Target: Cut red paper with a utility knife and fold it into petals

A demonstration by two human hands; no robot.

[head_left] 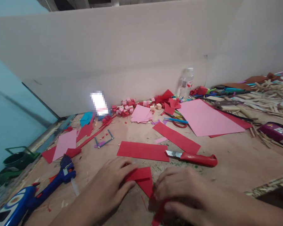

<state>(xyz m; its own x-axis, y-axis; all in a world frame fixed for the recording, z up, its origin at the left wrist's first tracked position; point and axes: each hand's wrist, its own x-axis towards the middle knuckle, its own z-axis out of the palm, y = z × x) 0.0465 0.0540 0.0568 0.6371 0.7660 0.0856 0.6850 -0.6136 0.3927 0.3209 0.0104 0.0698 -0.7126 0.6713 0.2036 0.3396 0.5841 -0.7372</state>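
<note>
A folded red paper piece (pixel 145 179) lies low over the table, between my hands. My left hand (pixel 115 177) grips its left end with thumb and fingers. On the other side, my right hand (pixel 182 186) has curled fingers closed at the paper's lower right, with red paper showing below them; its fingertips are partly hidden. Just beyond my hands lie a flat red paper strip (pixel 141 150) and a second, slanted red strip (pixel 179 138). A red-handled utility knife (pixel 198 158) rests with its blade over the nearer strip's right end.
Left stands a blue glue gun (pixel 55 182). Pink sheets (pixel 209 117), scissors (pixel 179 124) and small paper cubes (pixel 126 108) lie farther back. A plastic bottle (pixel 185 84) and a lit phone (pixel 99 103) lean near the wall. Wooden sticks (pixel 271 97) cover the right.
</note>
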